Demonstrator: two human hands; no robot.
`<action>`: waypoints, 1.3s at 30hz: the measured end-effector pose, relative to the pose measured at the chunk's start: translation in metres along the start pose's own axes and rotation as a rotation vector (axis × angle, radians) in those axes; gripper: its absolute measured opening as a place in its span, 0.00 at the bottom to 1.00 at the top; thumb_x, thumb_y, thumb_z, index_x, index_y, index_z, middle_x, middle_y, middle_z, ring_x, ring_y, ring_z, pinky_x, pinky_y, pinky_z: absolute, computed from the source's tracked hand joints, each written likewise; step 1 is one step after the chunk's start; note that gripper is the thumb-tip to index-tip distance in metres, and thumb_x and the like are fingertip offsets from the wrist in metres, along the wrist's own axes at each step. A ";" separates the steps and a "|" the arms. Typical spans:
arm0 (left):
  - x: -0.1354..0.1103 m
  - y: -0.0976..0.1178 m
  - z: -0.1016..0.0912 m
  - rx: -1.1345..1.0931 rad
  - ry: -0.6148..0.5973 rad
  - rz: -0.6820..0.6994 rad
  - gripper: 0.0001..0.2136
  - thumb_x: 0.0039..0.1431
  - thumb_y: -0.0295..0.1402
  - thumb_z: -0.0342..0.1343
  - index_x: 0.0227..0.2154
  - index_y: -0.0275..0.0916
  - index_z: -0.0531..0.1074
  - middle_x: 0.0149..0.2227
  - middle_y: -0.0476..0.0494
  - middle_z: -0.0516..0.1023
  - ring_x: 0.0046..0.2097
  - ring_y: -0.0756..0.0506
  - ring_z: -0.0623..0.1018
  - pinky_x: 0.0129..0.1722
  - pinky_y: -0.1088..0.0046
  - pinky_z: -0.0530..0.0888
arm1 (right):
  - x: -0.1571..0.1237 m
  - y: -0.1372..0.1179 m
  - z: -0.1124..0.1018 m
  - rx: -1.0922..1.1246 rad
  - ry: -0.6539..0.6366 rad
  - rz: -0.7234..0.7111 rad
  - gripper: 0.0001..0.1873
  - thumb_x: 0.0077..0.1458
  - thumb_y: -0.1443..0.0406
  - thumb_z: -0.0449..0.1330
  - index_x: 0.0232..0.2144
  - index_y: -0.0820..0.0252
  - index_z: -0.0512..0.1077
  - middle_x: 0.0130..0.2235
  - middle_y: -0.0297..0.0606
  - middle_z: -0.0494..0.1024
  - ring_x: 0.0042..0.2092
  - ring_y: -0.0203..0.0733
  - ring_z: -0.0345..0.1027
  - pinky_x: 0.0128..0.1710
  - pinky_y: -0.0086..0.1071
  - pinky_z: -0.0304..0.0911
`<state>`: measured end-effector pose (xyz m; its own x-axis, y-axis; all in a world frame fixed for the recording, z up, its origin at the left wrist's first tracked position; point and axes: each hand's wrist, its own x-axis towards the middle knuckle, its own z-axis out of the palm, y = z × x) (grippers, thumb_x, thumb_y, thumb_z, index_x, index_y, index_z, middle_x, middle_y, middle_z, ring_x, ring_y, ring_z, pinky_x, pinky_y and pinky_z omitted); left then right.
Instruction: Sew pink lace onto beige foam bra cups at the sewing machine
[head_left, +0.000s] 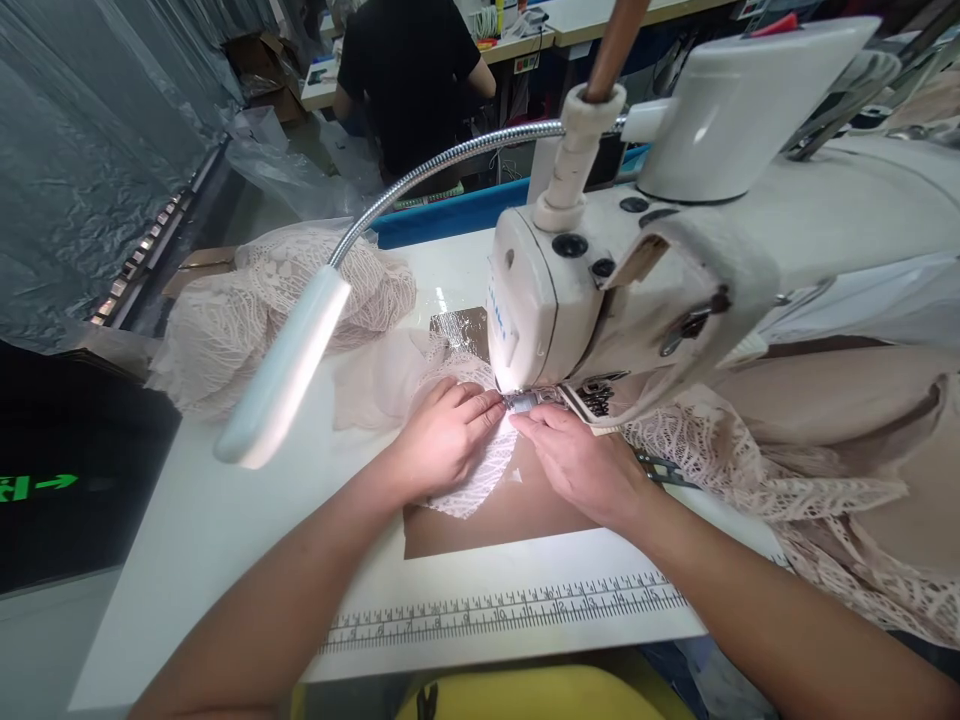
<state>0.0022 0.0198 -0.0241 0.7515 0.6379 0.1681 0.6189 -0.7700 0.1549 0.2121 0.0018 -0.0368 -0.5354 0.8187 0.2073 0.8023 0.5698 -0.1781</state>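
Observation:
A piece of pale lace fabric (491, 468) lies under the needle area of a white sewing machine (529, 310). My left hand (450, 435) rests on the lace with its fingers pressed together, their tips beside the presser foot (523, 401). From the other side, my right hand (577, 460) has its fingers closed at the lace's edge, just in front of the foot; its thumb is partly hidden. Beneath the lace is a brown plate (442, 535) on the white table. Sheer fabric (375, 375) trails off behind my left hand.
A lamp (289, 370) on a bendy metal neck hangs over the table's left side. Bundled lace (262, 290) sits at the back left, and more lace (750, 460) lies at right. A printed ruler (502, 612) runs along the front edge. Beyond sits a person in black (409, 80).

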 end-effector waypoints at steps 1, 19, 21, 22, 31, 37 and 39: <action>0.000 -0.001 -0.001 -0.004 0.000 -0.009 0.19 0.62 0.29 0.44 0.54 0.33 0.66 0.53 0.35 0.72 0.49 0.37 0.68 0.48 0.54 0.66 | 0.000 0.000 0.000 0.008 -0.013 0.005 0.19 0.60 0.70 0.48 0.48 0.55 0.75 0.39 0.40 0.77 0.32 0.36 0.67 0.31 0.28 0.59; -0.012 -0.004 0.001 -0.022 0.041 0.095 0.16 0.63 0.30 0.47 0.53 0.34 0.67 0.56 0.35 0.70 0.55 0.38 0.68 0.51 0.56 0.67 | -0.003 0.003 -0.006 0.077 0.046 -0.126 0.17 0.58 0.71 0.51 0.44 0.57 0.75 0.35 0.36 0.75 0.31 0.35 0.61 0.26 0.30 0.50; -0.012 -0.003 0.000 -0.035 0.021 0.137 0.17 0.64 0.28 0.46 0.54 0.33 0.66 0.56 0.36 0.70 0.55 0.39 0.68 0.52 0.57 0.67 | -0.003 0.003 -0.005 0.064 0.047 -0.135 0.17 0.57 0.72 0.52 0.44 0.58 0.76 0.34 0.36 0.74 0.31 0.35 0.61 0.26 0.30 0.49; -0.012 -0.003 -0.001 -0.035 0.007 0.148 0.17 0.64 0.28 0.45 0.54 0.33 0.66 0.56 0.36 0.70 0.55 0.39 0.68 0.52 0.57 0.67 | -0.003 0.003 -0.005 0.056 0.045 -0.135 0.17 0.56 0.72 0.52 0.43 0.58 0.76 0.33 0.36 0.74 0.30 0.35 0.61 0.26 0.31 0.49; -0.010 -0.003 0.003 0.047 -0.045 0.088 0.20 0.62 0.28 0.46 0.57 0.31 0.64 0.59 0.38 0.66 0.55 0.36 0.66 0.50 0.56 0.66 | -0.002 -0.003 -0.002 -0.023 0.059 -0.043 0.19 0.54 0.73 0.53 0.45 0.57 0.75 0.32 0.35 0.73 0.29 0.35 0.60 0.25 0.32 0.48; -0.010 -0.003 0.000 0.010 -0.045 0.108 0.19 0.63 0.28 0.46 0.56 0.32 0.65 0.58 0.38 0.68 0.55 0.37 0.66 0.50 0.56 0.65 | -0.003 -0.001 -0.005 0.021 0.062 -0.105 0.17 0.56 0.73 0.51 0.43 0.58 0.75 0.31 0.36 0.72 0.31 0.36 0.60 0.26 0.32 0.48; -0.010 -0.003 -0.002 -0.007 -0.035 0.096 0.18 0.64 0.30 0.45 0.55 0.33 0.66 0.58 0.39 0.69 0.54 0.37 0.67 0.50 0.56 0.64 | -0.004 0.000 -0.007 0.061 0.046 -0.166 0.16 0.56 0.73 0.51 0.41 0.59 0.75 0.30 0.36 0.70 0.32 0.37 0.60 0.27 0.31 0.48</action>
<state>-0.0078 0.0161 -0.0246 0.8150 0.5603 0.1482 0.5421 -0.8274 0.1466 0.2162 -0.0022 -0.0309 -0.6455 0.7098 0.2820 0.6858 0.7012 -0.1951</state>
